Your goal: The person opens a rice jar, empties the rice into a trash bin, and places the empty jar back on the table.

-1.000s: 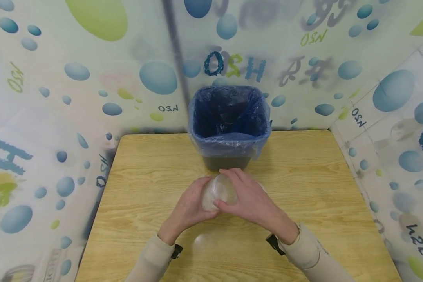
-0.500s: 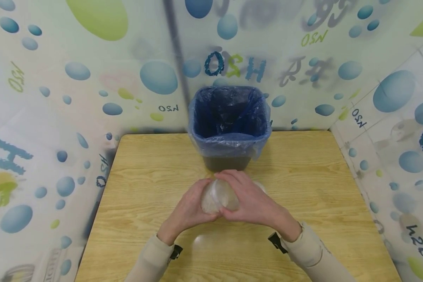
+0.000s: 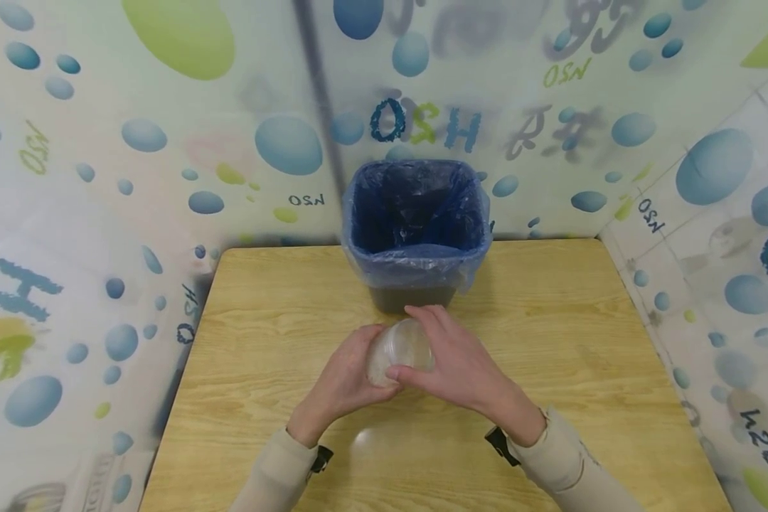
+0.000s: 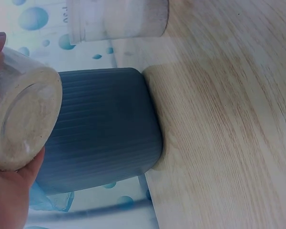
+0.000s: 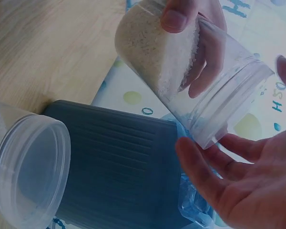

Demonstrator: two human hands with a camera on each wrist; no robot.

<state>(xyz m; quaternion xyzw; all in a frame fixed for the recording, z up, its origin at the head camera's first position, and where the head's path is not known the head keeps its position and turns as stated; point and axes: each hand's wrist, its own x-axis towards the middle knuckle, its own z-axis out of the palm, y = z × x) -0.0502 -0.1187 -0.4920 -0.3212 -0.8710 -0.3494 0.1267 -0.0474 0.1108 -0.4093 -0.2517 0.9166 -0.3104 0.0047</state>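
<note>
A clear plastic jar [image 5: 181, 67] partly full of pale rice-like grains is held tilted in front of the bin. My left hand [image 3: 342, 370] grips its body from the left; its base [image 4: 26, 121] faces the left wrist camera. My right hand [image 3: 451, 363] has its fingers and thumb around the jar's clear lid [image 5: 231, 102]. In the right wrist view the fingertips [image 5: 188, 145] are right at the lid's edge, the thumb near the opposite side. A second clear jar [image 5: 31, 167] with a translucent lid stands nearby, hidden behind my right hand in the head view.
A dark grey bin [image 3: 412, 295] stands at the back of the wooden table [image 3: 281, 299], just beyond my hands. It is lined with a blue bag [image 3: 416, 267] folded over its rim. Walls printed with blue and green spots [image 3: 288, 146] enclose the table's back and sides.
My right hand turns a little around the lid, its thumb shifting down and then back up. My left hand stays in place. The second jar, partly visible before, is now covered in the head view.
</note>
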